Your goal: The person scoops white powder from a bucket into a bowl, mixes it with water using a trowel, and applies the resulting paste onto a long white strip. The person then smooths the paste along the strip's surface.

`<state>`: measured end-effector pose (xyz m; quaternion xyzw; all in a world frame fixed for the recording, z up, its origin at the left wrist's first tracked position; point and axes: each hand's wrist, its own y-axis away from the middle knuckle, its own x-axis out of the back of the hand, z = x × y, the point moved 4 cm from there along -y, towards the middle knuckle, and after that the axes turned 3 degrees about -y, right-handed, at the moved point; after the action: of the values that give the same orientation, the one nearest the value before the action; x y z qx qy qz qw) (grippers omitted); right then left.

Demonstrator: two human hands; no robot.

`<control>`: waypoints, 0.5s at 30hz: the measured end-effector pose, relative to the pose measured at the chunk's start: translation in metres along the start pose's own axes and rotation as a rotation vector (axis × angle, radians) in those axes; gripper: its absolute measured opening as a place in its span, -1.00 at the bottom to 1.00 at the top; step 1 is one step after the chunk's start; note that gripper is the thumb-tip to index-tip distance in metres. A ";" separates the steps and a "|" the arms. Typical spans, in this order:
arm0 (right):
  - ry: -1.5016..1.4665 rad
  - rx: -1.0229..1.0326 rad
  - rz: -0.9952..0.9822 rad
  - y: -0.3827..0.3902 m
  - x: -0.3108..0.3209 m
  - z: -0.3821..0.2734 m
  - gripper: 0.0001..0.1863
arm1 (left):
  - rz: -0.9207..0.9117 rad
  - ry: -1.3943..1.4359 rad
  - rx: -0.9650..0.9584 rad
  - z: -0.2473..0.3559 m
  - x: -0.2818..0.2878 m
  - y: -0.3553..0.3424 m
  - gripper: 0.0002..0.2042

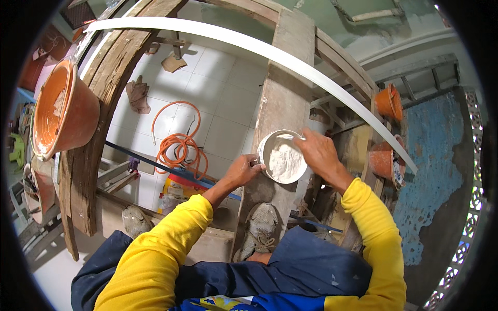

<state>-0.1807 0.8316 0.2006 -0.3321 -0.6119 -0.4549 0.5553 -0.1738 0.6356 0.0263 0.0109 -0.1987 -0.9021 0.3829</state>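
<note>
A round white tub (265, 139) holding white powder or paste (285, 161) rests on, or just above, a long wooden plank in front of me. My left hand (243, 172) is closed on its left side, thumb and fingers pinched at the rim. On the opposite side my right hand (322, 155) is closed at the upper right rim, knuckles up. What its fingers hold is hidden; a small pale piece shows beside them over the powder. Below the tub, a dusty shoe (261, 228) of mine stands on the plank (288, 93).
A long white strip (228, 35) arches across the far side. Orange buckets (83, 111) stand at left and others (389, 102) at right, near thick timber beams (111, 72). On the tiled floor below lie a coiled orange hose (179, 150) and a brown cloth (138, 95).
</note>
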 end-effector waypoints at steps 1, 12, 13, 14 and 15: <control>0.025 -0.045 -0.049 0.005 -0.005 0.008 -0.76 | -0.021 -0.017 0.009 0.000 0.002 -0.001 -0.54; -0.090 -0.174 -0.060 0.016 -0.013 0.004 -0.71 | 0.154 0.064 -0.099 -0.019 -0.008 -0.006 -0.63; -0.063 -0.167 -0.089 0.019 -0.021 0.009 -0.71 | 0.110 0.024 -0.062 -0.013 -0.006 -0.005 -0.62; -0.035 -0.159 -0.117 0.025 -0.029 0.014 -0.71 | 0.067 -0.016 -0.026 -0.006 -0.004 -0.006 -0.61; -0.069 -0.096 -0.122 0.027 -0.029 -0.001 -0.73 | 0.080 0.011 -0.046 -0.008 0.001 -0.005 -0.60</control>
<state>-0.1510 0.8438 0.1777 -0.3356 -0.6274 -0.5050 0.4886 -0.1763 0.6355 0.0175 -0.0009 -0.1759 -0.8903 0.4200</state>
